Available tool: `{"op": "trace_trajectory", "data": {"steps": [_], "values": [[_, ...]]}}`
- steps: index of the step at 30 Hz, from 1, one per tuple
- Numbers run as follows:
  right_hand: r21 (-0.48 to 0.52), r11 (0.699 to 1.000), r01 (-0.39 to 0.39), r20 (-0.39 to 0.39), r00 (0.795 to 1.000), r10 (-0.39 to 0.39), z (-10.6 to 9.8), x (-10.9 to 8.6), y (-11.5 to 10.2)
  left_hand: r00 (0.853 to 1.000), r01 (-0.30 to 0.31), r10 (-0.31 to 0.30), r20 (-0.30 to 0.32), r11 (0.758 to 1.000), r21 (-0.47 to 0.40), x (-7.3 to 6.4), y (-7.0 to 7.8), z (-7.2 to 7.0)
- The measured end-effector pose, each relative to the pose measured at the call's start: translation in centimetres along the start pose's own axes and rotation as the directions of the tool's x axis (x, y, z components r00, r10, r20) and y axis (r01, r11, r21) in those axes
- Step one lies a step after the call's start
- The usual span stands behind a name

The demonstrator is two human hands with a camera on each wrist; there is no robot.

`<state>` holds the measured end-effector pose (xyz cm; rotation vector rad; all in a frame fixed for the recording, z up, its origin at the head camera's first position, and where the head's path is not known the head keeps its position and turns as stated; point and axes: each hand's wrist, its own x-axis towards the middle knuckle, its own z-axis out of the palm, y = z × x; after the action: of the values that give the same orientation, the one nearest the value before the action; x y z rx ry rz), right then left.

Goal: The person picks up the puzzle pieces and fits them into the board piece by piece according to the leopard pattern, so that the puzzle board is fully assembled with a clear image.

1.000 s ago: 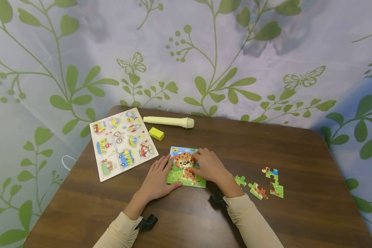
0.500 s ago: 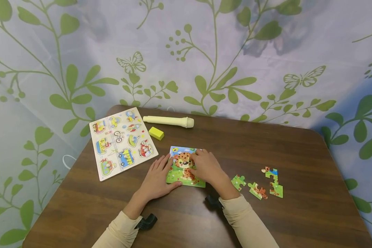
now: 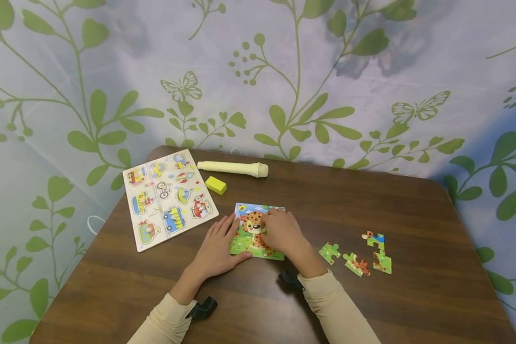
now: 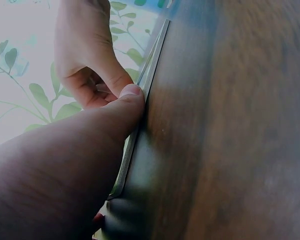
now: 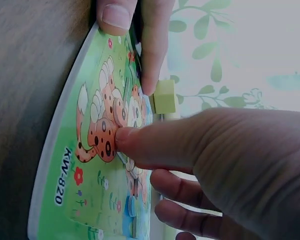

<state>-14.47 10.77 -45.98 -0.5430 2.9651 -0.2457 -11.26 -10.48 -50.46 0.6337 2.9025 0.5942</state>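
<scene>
A leopard puzzle board (image 3: 249, 245) lies flat in the middle of the table. My left hand (image 3: 217, 248) steadies its near left corner, thumb on the near edge and fairly straight fingers along the left side. In the left wrist view the thumbtip (image 4: 132, 91) rests right at the board's edge. Over the upper right of the board, my right hand (image 3: 285, 232) bends its fingers and pinches a puzzle piece, mostly hidden beneath them. The right wrist view shows the right thumb (image 5: 155, 142) against the leopard's body, with raised piece edges beside it.
Several loose puzzle pieces (image 3: 356, 264) lie right of my right wrist. At the back left are a white vehicle peg puzzle (image 3: 160, 220), a yellow block (image 3: 216, 185) and a cream toy microphone (image 3: 232, 168). The leafy curtain (image 3: 301, 71) hangs behind the table.
My right wrist and forearm have swung left, uncovering more of the nearest loose piece. The right fingers have shifted slightly left over the board. The left hand stays in place.
</scene>
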Motion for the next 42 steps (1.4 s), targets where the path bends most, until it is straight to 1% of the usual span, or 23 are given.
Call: {"op": "trace_trajectory", "data": {"steps": [5, 8, 11, 13, 16, 18, 20, 23, 25, 27, 29, 31, 34, 39, 42], "values": [[0.018, 1.0, 0.011, -0.024, 1.0, -0.011, 0.1, -0.1, 0.0, 1.0, 0.003, -0.003, 0.015, 1.0, -0.002, 0.0, 0.1, 0.0], [0.052, 0.998, 0.03, -0.034, 0.999, -0.028, 0.1, 0.0, 0.1, 1.0, 0.005, -0.005, 0.019, 1.0, -0.004, 0.1, 0.1, 0.1], [0.131, 0.99, 0.044, -0.015, 0.999, -0.043, -0.1, -0.3, 1.0, 1.0, 0.0, 0.001, 0.015, 1.0, -0.009, 0.1, 0.1, 0.2], [0.2, 0.978, 0.053, -0.008, 0.999, -0.053, -0.6, -0.7, 2.5, 1.0, 0.0, 0.0, 0.016, 1.0, 0.009, 0.0, 0.0, 0.2], [0.285, 0.957, 0.051, -0.041, 0.998, -0.041, -1.7, -2.1, 6.5, 1.0, 0.011, -0.011, 0.021, 1.0, 0.02, 0.0, 0.0, 0.1], [0.307, 0.951, 0.025, -0.074, 0.997, -0.002, -2.6, -3.6, 10.0, 0.999, 0.019, -0.02, 0.026, 1.0, 0.022, 0.0, 0.0, -0.1], [0.311, 0.95, -0.03, -0.085, 0.995, 0.059, -3.3, -5.5, 13.7, 0.999, 0.021, -0.021, 0.025, 1.0, 0.003, -0.1, 0.0, -0.3], [0.299, 0.946, -0.121, -0.068, 0.987, 0.147, -3.7, -8.8, 19.1, 0.999, 0.024, -0.024, 0.032, 1.0, 0.0, -0.1, 0.0, -0.4], [0.289, 0.941, -0.177, -0.044, 0.979, 0.197, -3.7, -11.0, 22.0, 0.999, 0.024, -0.024, 0.033, 1.0, 0.0, -0.2, -0.1, -0.3], [0.281, 0.934, -0.22, -0.026, 0.971, 0.237, -3.4, -12.9, 24.4, 0.999, 0.025, -0.025, 0.036, 1.0, 0.003, -0.2, -0.1, -0.2], [0.27, 0.93, -0.248, -0.016, 0.965, 0.262, -3.1, -14.4, 26.1, 0.999, 0.025, -0.025, 0.038, 1.0, 0.001, -0.2, -0.2, -0.2], [0.268, 0.926, -0.265, 0.0, 0.961, 0.275, -2.8, -15.5, 27.0, 0.998, 0.026, -0.026, 0.048, 1.0, 0.002, -0.1, -0.2, -0.2], [0.273, 0.925, -0.262, 0.012, 0.963, 0.269, -2.2, -16.4, 27.6, 0.998, 0.028, -0.028, 0.058, 1.0, 0.001, 0.0, -0.2, -0.2], [0.296, 0.922, -0.251, 0.019, 0.966, 0.257, -1.7, -16.7, 27.1, 0.997, 0.03, -0.03, 0.066, 1.0, 0.003, 0.2, -0.1, -0.2], [0.303, 0.917, -0.26, 0.034, 0.964, 0.262, -1.5, -17.0, 26.8, 0.997, 0.029, -0.029, 0.068, 1.0, -0.001, 0.2, 0.1, -0.2]]}}
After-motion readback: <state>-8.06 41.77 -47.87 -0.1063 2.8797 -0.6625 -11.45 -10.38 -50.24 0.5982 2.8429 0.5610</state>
